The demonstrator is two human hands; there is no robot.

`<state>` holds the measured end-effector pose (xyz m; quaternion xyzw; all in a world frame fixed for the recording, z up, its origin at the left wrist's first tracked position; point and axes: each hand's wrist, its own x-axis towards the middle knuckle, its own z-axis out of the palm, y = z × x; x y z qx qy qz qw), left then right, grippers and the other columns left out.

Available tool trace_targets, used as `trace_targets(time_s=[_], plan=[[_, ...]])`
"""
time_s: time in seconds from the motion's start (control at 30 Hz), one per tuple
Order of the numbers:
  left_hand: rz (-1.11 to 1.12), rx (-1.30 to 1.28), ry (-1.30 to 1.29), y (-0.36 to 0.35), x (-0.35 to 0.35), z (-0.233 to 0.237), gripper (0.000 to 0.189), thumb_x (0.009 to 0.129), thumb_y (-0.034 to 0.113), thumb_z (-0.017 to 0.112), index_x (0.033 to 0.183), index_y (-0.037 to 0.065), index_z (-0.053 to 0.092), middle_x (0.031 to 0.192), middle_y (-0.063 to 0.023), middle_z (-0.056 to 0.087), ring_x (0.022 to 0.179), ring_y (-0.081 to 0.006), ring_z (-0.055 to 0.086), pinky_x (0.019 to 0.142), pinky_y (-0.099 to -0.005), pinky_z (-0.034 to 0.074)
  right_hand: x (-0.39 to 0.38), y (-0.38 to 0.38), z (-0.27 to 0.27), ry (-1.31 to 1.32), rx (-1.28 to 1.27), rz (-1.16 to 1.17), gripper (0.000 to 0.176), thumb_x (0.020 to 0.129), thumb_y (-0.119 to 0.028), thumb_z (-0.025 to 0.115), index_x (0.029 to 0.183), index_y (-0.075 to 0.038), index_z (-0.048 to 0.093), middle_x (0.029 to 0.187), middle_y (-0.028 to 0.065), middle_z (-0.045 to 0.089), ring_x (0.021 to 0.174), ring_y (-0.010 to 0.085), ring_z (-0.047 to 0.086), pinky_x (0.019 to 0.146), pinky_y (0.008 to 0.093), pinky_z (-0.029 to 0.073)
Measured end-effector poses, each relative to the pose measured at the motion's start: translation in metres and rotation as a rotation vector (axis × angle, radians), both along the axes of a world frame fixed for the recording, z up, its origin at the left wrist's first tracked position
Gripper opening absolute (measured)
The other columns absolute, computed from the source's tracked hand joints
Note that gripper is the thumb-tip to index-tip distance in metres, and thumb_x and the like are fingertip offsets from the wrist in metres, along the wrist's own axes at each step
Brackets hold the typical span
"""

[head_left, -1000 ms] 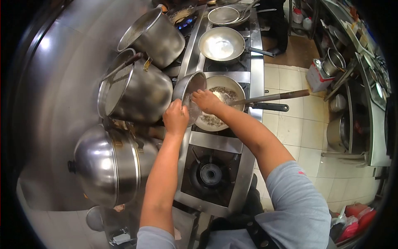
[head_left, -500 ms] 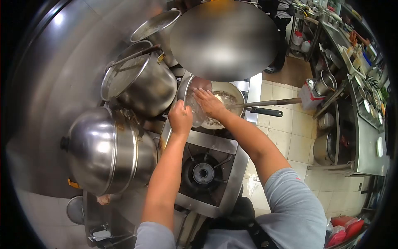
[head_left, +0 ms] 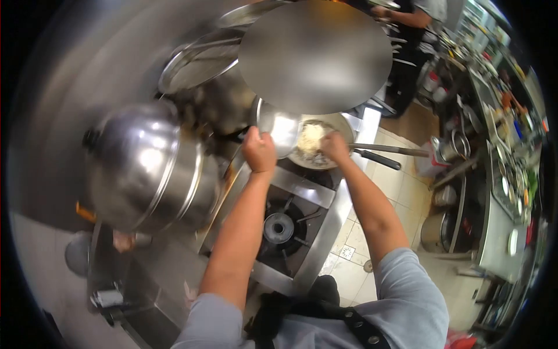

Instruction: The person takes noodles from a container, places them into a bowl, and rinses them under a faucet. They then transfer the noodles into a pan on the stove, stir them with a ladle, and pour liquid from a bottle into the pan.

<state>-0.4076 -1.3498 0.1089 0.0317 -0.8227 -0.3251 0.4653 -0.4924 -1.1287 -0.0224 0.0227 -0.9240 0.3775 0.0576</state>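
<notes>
My left hand [head_left: 260, 150] grips the rim of a shiny bowl [head_left: 283, 129], tipped on its side over the left part of a frying pan [head_left: 343, 123]. A pale yellow, crumbly heap [head_left: 313, 136] lies in the pan among darker bits. My right hand [head_left: 335, 146] hovers over the pan's right side, fingers curled and slightly blurred; I cannot tell what is in them. Right beside it, the long handle of a utensil [head_left: 395, 149] stretches out over the pan's rim. The pan's black handle [head_left: 379, 159] points right, just below that utensil.
Nearer me sits a bare gas burner [head_left: 279, 227]. A domed steel pot [head_left: 136, 168] and open stockpots [head_left: 200, 70] crowd the left. Another person [head_left: 415, 46] stands at the back right. Counters with trays and tools [head_left: 511, 174] line the right, beyond the tiled floor.
My right hand has moved from inside the bowl to the pan's right side, its fingers now curled. The yellow heap in the pan shows much larger. The view has shifted slightly.
</notes>
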Motion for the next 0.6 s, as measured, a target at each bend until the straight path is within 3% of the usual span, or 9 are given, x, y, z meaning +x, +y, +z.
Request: trace_targets(time_s=[0.03,0.1,0.13,0.2,0.27,0.33,0.43,0.5,0.6], plan=[[-0.03,0.19,-0.081,0.0,0.019,0.009,0.011,0.074,0.004,0.053,0.068,0.0,0.045,0.066,-0.0202,0.051,0.061,-0.04,0.05,0.058,-0.046,0.04,0.0,0.0,-0.01,0.077,-0.133,-0.173,0.023,0.08,-0.025,0.058,0.078,-0.003,0.064,0.072,0.012,0.063,0.063,0.0268,0.061,0.064,0.0387,0.05],[-0.009,0.42,-0.13,0.001,0.063,0.027,0.006,0.077,0.005,0.052,0.075,0.0,0.052,0.066,-0.0199,0.055,0.062,-0.037,0.054,0.058,-0.043,0.042,-0.002,0.012,-0.017,-0.31,-1.024,-0.067,0.018,0.092,-0.023,0.05,0.09,-0.009,0.061,0.077,0.0047,0.061,0.068,0.0148,0.06,0.06,0.0286,0.05],[0.012,0.499,-0.133,-0.003,0.086,0.03,0.006,0.078,0.006,0.052,0.078,0.0,0.053,0.065,-0.0202,0.056,0.062,-0.0376,0.055,0.059,-0.0412,0.044,0.028,-0.002,0.022,-0.349,-1.152,-0.076,0.035,0.095,-0.038,0.044,0.093,-0.004,0.054,0.084,0.0078,0.058,0.075,0.0191,0.059,0.068,0.0279,0.05],[-0.078,0.737,-0.093,-0.014,0.14,0.031,0.007,0.078,0.007,0.054,0.081,0.001,0.053,0.062,-0.0171,0.055,0.057,-0.032,0.055,0.057,-0.0394,0.044,0.082,-0.022,0.063,-0.334,-1.372,0.104,0.038,0.095,-0.032,0.044,0.116,-0.002,0.054,0.112,0.0112,0.061,0.103,0.0245,0.058,0.091,0.0367,0.047],[-0.043,0.604,-0.117,-0.043,0.197,0.013,0.011,0.078,0.003,0.057,0.073,0.001,0.047,0.061,-0.0059,0.044,0.056,-0.0115,0.041,0.05,-0.0307,0.036,0.137,-0.043,0.09,-0.507,-1.579,0.142,0.039,0.094,-0.02,0.044,0.127,0.0,0.048,0.124,0.0152,0.055,0.114,0.0278,0.053,0.099,0.0435,0.042],[-0.286,0.857,0.151,-0.079,0.269,0.034,0.015,0.082,-0.001,0.056,0.07,0.002,0.047,0.062,-0.0007,0.042,0.056,-0.0085,0.037,0.048,-0.0278,0.034,0.199,-0.068,0.103,-0.566,-1.572,0.291,0.039,0.095,-0.021,0.044,0.127,0.001,0.048,0.125,0.0151,0.055,0.114,0.028,0.053,0.099,0.0438,0.042],[-0.261,0.666,0.136,-0.169,0.391,0.022,0.015,0.089,0.004,0.055,0.074,0.004,0.052,0.063,0.0025,0.047,0.056,-0.0055,0.043,0.046,-0.0242,0.033,0.298,-0.127,0.134,-0.665,-1.5,0.206,0.035,0.095,-0.021,0.046,0.122,0.0,0.052,0.119,0.0146,0.059,0.107,0.0261,0.057,0.094,0.0406,0.047],[-0.094,0.698,0.067,-0.23,0.473,0.035,0.017,0.089,0.011,0.058,0.074,0.005,0.054,0.064,0.0024,0.05,0.058,-0.0049,0.047,0.049,-0.0242,0.036,0.347,-0.165,0.134,-0.851,-1.566,0.57,0.025,0.095,-0.02,0.049,0.111,-0.004,0.057,0.104,0.0123,0.064,0.09,0.0209,0.062,0.077,0.0328,0.052],[0.353,0.74,-0.015,-0.32,0.585,-0.003,0.012,0.085,0.003,0.057,0.074,0.005,0.053,0.065,0.0026,0.048,0.055,-0.0055,0.043,0.048,-0.0218,0.035,0.434,-0.275,0.157,-0.731,-1.134,0.455,0.017,0.092,-0.024,0.056,0.092,-0.007,0.058,0.079,0.0062,0.06,0.068,0.0141,0.056,0.058,0.0256,0.046]])
